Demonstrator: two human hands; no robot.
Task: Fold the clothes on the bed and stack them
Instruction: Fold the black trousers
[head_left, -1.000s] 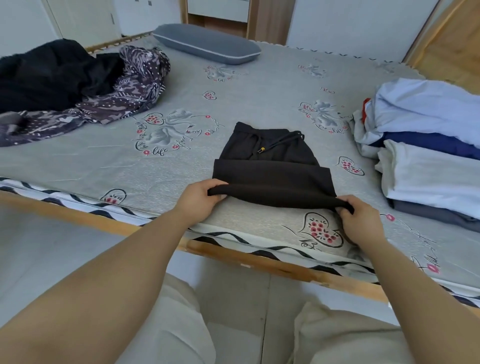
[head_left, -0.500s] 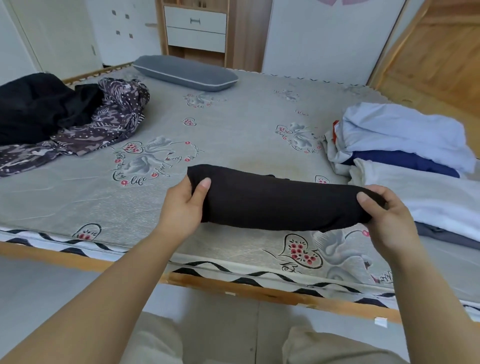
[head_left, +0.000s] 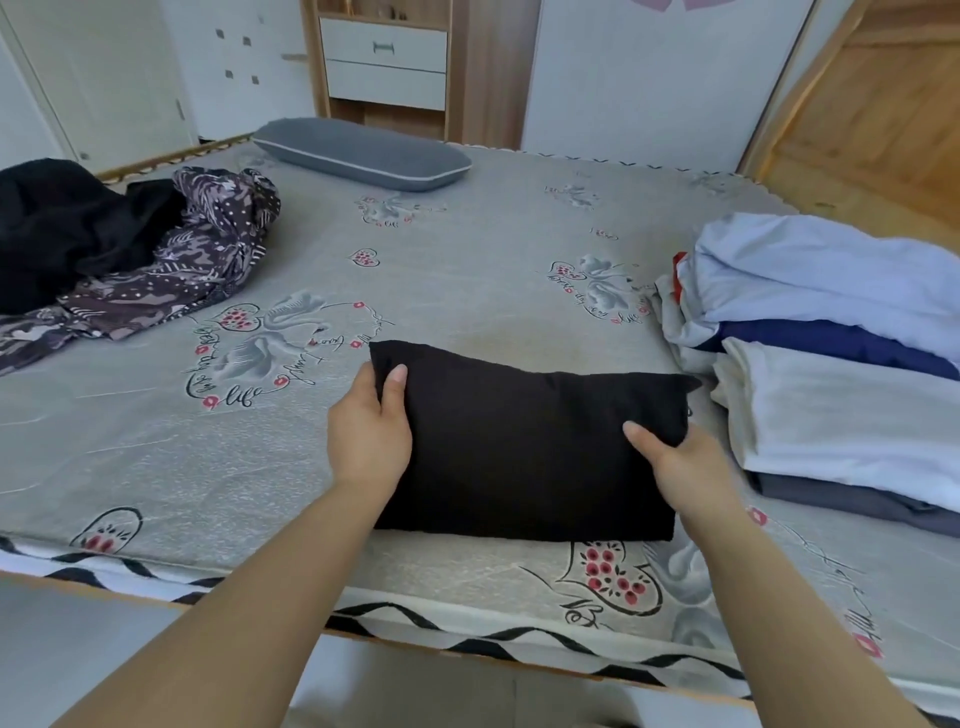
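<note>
Gripping folded black garment (head_left: 524, 447) near front edge of bed (head_left: 467, 270): left hand (head_left: 371, 431) pinched left end, right hand (head_left: 680, 467) apparently clamped right end. Risk: bundle unfolding in carry to stack (head_left: 841, 374) at right edge, if grip uneven.

Black folded garment (head_left: 524, 447) on grey sheet (head_left: 467, 270) with red-heart, swan print. Left of it: purple-patterned cloth (head_left: 197, 260), black heap (head_left: 67, 223). Right: pale-blue, navy, white, grey stack (head_left: 831, 364). Grey pillow (head_left: 363, 154).
</note>
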